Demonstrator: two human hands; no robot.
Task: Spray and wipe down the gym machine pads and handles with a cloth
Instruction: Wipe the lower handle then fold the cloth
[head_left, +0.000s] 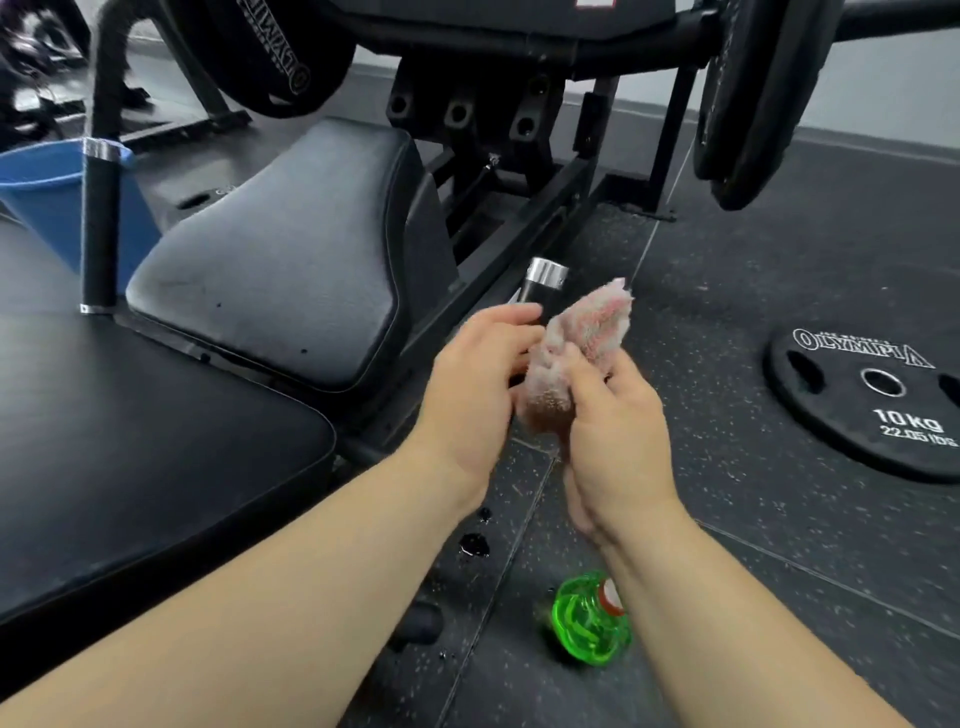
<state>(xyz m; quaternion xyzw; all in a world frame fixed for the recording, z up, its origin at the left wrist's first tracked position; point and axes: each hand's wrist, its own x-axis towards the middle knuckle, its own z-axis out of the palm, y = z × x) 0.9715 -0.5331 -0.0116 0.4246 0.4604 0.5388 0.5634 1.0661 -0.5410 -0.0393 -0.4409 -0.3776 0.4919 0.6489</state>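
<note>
Flagging risks first: puddles of liquid (475, 544) sit on the rubber floor (779, 322) right beside the machine frame, so a knee or foot shifting there could slip, I reckon. The green spray bottle (589, 618) stands on the floor directly under my right forearm; dropping that arm could knock it over. The cloth (576, 340) is bunched, not folded flat, so wiping the handle (543, 283) with it as is would likely give patchy contact and could let a loose corner snag on the chrome end cap. Grip now: left hand (478, 384) is curled around the lower shaft of the handle, fingers touching the cloth edge; right hand (615, 410) is pinching the wad from the other side, fingers closed on it. The cloth sits between both hands, against the handle and just below its cap, above the floor beside the seat pad (275, 270). It's pinkish-white terry, fluffy at the top, darker and brownish at the bottom; I judge that end damp or soiled, so it may smear rather than clean. Seat pad shows a dull hazy film, cannot tell whether wet.
</note>
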